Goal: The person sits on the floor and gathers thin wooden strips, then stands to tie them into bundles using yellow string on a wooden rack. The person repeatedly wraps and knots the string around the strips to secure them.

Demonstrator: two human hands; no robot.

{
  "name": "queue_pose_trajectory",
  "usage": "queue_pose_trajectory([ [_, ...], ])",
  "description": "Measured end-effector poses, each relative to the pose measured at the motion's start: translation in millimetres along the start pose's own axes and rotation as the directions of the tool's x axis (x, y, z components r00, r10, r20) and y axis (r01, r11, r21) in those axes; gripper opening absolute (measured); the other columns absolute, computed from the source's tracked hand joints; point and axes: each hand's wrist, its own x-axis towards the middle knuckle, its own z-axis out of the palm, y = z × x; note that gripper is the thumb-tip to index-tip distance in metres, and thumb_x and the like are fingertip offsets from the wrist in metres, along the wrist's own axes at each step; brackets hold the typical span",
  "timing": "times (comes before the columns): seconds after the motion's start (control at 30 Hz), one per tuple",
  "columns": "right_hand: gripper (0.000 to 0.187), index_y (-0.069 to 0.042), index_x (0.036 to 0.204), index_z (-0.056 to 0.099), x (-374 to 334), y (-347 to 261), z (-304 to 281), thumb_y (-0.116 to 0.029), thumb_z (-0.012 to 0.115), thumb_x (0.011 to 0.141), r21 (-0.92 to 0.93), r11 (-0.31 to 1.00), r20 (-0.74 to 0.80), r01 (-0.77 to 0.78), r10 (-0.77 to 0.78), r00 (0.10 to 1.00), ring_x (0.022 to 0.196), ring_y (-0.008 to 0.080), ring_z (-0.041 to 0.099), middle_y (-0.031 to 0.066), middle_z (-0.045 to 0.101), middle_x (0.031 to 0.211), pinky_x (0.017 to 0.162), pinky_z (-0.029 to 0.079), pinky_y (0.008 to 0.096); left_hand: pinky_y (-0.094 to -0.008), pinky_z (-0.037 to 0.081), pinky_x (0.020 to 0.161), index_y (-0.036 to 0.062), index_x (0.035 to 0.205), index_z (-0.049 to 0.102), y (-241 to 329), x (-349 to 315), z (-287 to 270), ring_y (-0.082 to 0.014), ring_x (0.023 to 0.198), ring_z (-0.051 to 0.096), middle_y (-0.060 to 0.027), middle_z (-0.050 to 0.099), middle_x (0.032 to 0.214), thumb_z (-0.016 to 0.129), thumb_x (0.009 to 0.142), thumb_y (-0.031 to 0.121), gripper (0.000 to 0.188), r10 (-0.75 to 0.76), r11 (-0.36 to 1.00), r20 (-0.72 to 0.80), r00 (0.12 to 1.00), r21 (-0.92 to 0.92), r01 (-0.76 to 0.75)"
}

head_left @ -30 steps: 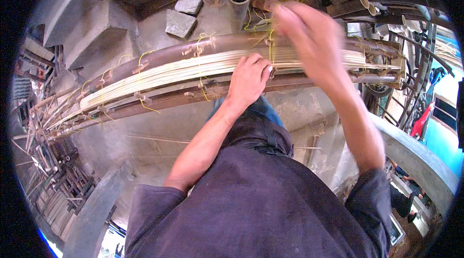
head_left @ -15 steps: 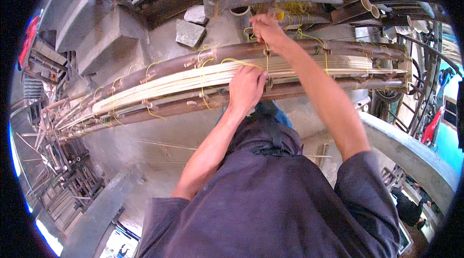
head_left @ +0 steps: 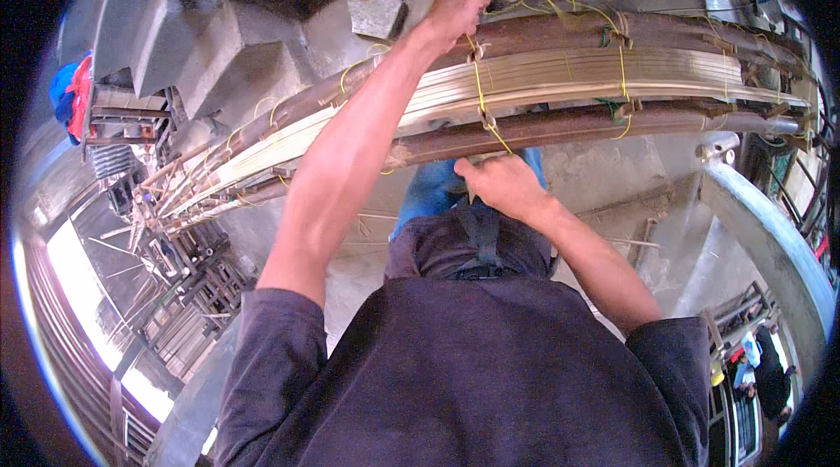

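A long bundle of pale, thin wooden strips lies between two dark poles, the far pole and the near pole. A yellow string crosses the strips from pole to pole. My left hand is closed at the far pole, at the string's upper end. Below the near pole, my right hand is closed, with the string's lower end running to its knuckles. What lies inside its fingers is hidden. Another yellow string crosses the strips farther right.
Concrete steps rise at the far left, with a grey stone block beside them. A long pale beam slants along the right. Stacked wooden pieces stand at the lower left. Another person is at the far lower right.
My left hand has gone from the strips up to the far pole. My right hand has come from beyond the far pole down below the near pole. The view has shifted.
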Motion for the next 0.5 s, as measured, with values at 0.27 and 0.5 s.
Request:
queue_pose_trajectory([
  [0.27,0.034,-0.010,0.112,0.059,-23,-47,-13,-0.016,0.059,0.079,0.140,0.990,-0.235,0.030,0.004,0.972,0.089,0.0283,0.059,0.0139,0.061,0.091,0.073,0.051,0.0374,-0.0319,0.047,0.082,0.0053,0.105,0.063,8,-31,-101,-0.0174,0.093,0.062,-0.0089,0.067,0.099,0.046,0.094,0.037,0.038,0.405,0.707,0.081,0.911,0.603,-0.368],
  [0.5,0.025,-0.005,0.109,0.060,65,-95,109,-0.021,0.056,0.089,0.616,0.634,0.044,-0.467,0.564,0.824,0.084,0.0205,0.057,0.0094,0.061,0.085,0.076,0.048,0.0337,-0.0378,0.047,0.078,0.0029,0.094,0.065,-42,-198,-158,-0.0305,0.084,0.061,-0.0148,0.062,0.087,0.059,0.085,0.025,0.024,0.438,0.628,0.177,0.881,0.641,-0.441],
])
